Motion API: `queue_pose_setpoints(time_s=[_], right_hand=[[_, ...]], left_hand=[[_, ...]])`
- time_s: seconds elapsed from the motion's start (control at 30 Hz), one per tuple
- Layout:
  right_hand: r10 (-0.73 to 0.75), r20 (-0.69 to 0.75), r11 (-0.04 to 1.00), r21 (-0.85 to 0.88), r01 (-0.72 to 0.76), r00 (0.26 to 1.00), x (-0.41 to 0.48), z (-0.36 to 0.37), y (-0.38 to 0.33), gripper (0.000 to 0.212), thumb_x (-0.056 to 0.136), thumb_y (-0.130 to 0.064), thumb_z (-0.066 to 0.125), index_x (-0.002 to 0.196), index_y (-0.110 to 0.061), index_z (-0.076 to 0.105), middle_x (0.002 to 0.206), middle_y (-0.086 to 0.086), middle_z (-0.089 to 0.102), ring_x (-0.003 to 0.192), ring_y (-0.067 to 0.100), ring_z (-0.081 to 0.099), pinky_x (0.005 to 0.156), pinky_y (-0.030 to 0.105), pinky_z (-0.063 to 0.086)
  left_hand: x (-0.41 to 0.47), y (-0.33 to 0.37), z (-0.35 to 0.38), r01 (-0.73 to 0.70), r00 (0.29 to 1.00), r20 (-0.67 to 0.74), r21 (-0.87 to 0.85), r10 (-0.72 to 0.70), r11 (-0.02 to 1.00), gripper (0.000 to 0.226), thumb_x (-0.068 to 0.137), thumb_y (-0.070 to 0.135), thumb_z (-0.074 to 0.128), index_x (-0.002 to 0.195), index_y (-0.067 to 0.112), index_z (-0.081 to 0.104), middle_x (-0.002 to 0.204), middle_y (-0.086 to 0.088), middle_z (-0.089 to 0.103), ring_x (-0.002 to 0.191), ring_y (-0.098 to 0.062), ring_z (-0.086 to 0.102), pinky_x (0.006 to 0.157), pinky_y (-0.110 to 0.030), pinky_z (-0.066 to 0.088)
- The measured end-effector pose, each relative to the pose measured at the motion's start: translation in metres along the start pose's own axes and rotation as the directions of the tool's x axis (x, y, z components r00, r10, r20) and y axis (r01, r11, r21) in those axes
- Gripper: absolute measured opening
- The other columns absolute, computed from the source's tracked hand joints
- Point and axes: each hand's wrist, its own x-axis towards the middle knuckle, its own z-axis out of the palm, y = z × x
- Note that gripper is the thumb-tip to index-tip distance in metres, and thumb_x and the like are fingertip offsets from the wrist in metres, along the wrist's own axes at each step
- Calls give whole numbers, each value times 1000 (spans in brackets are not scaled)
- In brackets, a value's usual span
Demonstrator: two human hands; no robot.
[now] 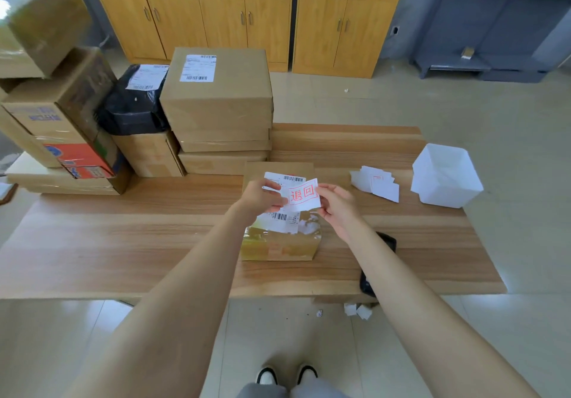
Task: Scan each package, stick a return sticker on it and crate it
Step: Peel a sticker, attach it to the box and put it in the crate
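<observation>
1. Two bare forearms (pixel 185 289) reach out from the near edge over the table (pixel 123 243) and meet above its middle
2. Far left on the table stands a stack of parcels (pixel 216 98), brown cartons and one black bag, several bearing shipping labels
3. At the far right sits a white crate (pixel 446 178), well apart from the hands
4. Just beneath the hands lies the package (pixel 279 243), a small taped carton with its barcode label facing up
5. Near right, a dark scanner (pixel 367 283) is partly hidden under the right forearm
6. Loose stickers (pixel 375 183) lie between the package and the crate
7. A red-stamped return sticker (pixel 304 193) hangs in the air above the package
8. Risk: if the backing is being peeled, the sticker may curl onto itself or onto a fingertip, or it may tear. Set down carelessly, it could cover the barcode
9. The left hand (pixel 262 195) pinches the sticker's left edge and the right hand (pixel 335 204) pinches its right edge, wrists angled inward and fingers curled close to the paper
</observation>
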Motion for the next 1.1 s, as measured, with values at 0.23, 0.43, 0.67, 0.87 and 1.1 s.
queue_pose_setpoints(time_s=[0.23, 0.43, 0.67, 0.87, 1.1], right_hand=[[-34, -112, 983, -185, 12, 993, -7, -16, 15, 3, 90, -6, 60, 88, -8, 61, 73, 2, 61, 58, 8, 49, 44, 12, 38], [-43, -165, 965, -261, -1, 985, -4, -23, 36, 6, 89, -8, 61, 94, -6, 63, 80, 2, 62, 66, 9, 53, 62, 18, 44], [-40, -200, 946, -323, -27, 979, 3, -27, 48, 7, 90, -13, 61, 95, -9, 64, 93, 4, 63, 84, 17, 55, 85, 31, 49], [-44, -209, 945, -325, -27, 977, 4, -27, 56, 8, 89, -13, 61, 96, -9, 65, 97, 4, 65, 90, 17, 58, 88, 32, 51], [-41, -214, 940, -338, -34, 976, 7, -25, 61, 11, 89, -13, 62, 98, -9, 66, 98, 3, 66, 93, 17, 59, 83, 30, 49]], left_hand=[[-8, -6, 12, 0, 1000, -13, 112, 1, 994, 33, 77, -9, 71, 79, 14, 47, 75, -3, 48, 61, -16, 56, 65, -26, 52], [-13, -19, 18, 23, 999, -41, 153, -17, 988, 38, 74, -8, 74, 76, 15, 44, 74, -1, 44, 60, -16, 52, 55, -20, 50], [-16, -27, 25, 11, 998, -55, 195, 0, 981, 40, 74, -8, 73, 77, 15, 42, 75, -1, 41, 63, -12, 49, 43, -13, 47], [-12, -33, 26, 18, 998, -69, 204, -4, 979, 39, 74, -10, 71, 76, 15, 41, 76, -2, 44, 66, -13, 54, 60, -25, 53], [-12, -37, 25, 25, 997, -75, 200, -11, 980, 38, 74, -12, 70, 75, 14, 42, 76, -2, 44, 73, -19, 56, 65, -29, 54]])
